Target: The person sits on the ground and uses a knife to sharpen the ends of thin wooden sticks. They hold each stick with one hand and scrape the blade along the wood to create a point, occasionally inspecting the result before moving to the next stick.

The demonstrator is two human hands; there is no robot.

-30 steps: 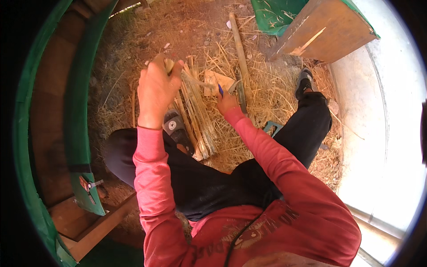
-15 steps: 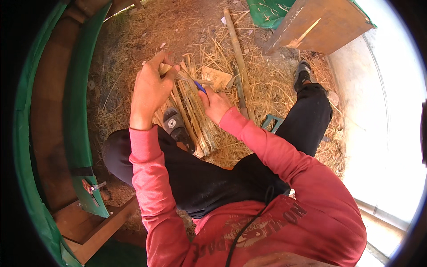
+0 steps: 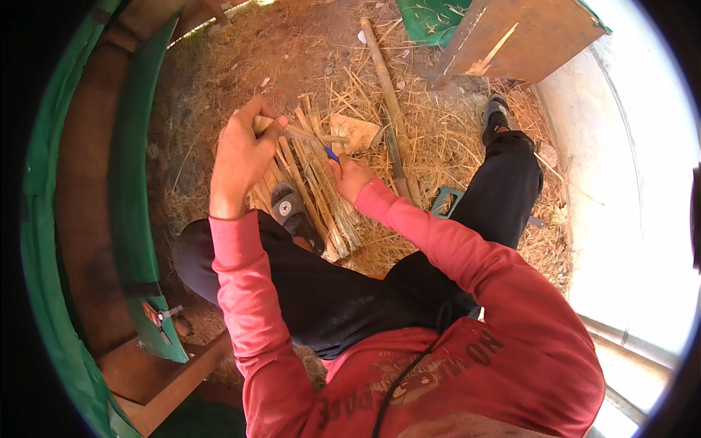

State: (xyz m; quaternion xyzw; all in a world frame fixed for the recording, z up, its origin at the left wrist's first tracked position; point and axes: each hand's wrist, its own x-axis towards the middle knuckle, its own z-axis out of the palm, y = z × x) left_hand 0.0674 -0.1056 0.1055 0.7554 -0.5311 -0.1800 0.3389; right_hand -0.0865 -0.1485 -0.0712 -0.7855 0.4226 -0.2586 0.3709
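Note:
My left hand (image 3: 244, 150) is closed around a short pale strip of split bamboo or wood (image 3: 299, 133), which points to the right. My right hand (image 3: 351, 177) grips a knife by its blue handle (image 3: 331, 154). The knife's thin blade meets the strip, though its edge is too small to make out. Below my hands lies a pile of split bamboo strips (image 3: 321, 193) on the ground, with my sandalled left foot (image 3: 289, 206) beside and partly over it. A pale wooden block (image 3: 353, 133) sits just beyond the strip's far end.
A long bamboo pole (image 3: 387, 80) and a darker tool or bar (image 3: 396, 160) lie right of the block. A green-handled saw (image 3: 445, 201) is by my right leg. Wooden panel (image 3: 518, 44) stands far right, pale wall (image 3: 606, 182) beyond; green-edged boards (image 3: 135, 168) run along the left.
My left hand has lowered and turned a little, so more of the strip shows. My right hand with the knife has shifted slightly down.

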